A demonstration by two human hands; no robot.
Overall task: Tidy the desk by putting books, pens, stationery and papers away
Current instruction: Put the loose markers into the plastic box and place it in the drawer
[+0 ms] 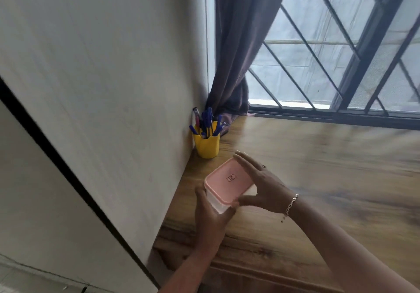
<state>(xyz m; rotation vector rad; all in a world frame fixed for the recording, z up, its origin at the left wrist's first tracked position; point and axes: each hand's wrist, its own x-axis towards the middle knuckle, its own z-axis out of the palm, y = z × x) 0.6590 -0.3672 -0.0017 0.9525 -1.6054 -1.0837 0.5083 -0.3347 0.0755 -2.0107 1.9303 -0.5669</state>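
A pale wall (102, 77) fills the left side, crossed by a black strip (68, 174) that runs down on a slant. Where the wall meets the wooden tabletop (318, 167), in the far corner, a yellow cup (208, 147) stands upright, packed with blue pens (208, 122) that lean against each other.

Nearer than the cup, close to the wall and over the left edge of the tabletop, is a small box (219, 207) with a pale body and a pink lid (229, 179) that bears a small dark mark in its middle. Both hands have it. The left hand (211, 215) cups the near left corner from below, its thumb (200, 194) curled up the left side and the rest of its fingers hidden under the body. I cannot tell whether the box touches the tabletop or is held just above it.

The right hand (263, 186) spans the lid from the right: its fingers (245, 158) lie almost straight along the far edge, and its thumb presses on the near edge, so the lid sits pinched between them. One finger wears a ring (263, 166), and a thin bracelet (291, 204) hangs at the wrist.

Behind the cup a dark curtain (238, 43) hangs down and bunches on the tabletop in the corner. To its right is a window (306, 31) with a dark diagonal grille (295, 27), bright behind it. The right part of the tabletop is blurred.
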